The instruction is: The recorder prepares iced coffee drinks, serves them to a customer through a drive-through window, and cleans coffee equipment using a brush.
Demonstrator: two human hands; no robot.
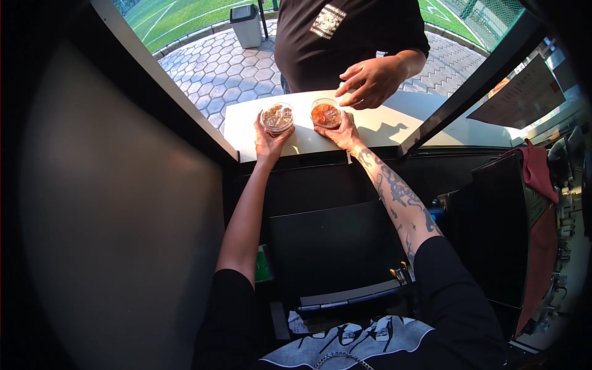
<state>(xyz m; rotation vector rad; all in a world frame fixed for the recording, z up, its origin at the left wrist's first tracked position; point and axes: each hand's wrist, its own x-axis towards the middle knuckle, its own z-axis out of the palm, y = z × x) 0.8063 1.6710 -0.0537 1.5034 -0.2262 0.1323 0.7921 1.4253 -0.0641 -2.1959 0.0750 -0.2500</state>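
Note:
Both my arms reach forward to the white counter [246,139] of a serving window. My left hand [269,143] is wrapped round a clear plastic cup of a brown iced drink [278,116]. To its right, my right hand [343,134] grips a second clear cup, with an orange-red iced drink [325,115]. Both cups are upright; whether their bases touch the counter is hidden. Close beyond the right cup hovers the hand [372,80] of a person outside, fingers partly bent. It overlaps the cup's far rim in view, and I cannot tell whether it touches.
The person in a black shirt [345,43] stands across the counter. Behind is a grey bin [246,28] on hexagonal paving. Dark window frames flank the opening. Below my arms lies a dark flat panel [333,246]; a red cloth [539,171] hangs at right.

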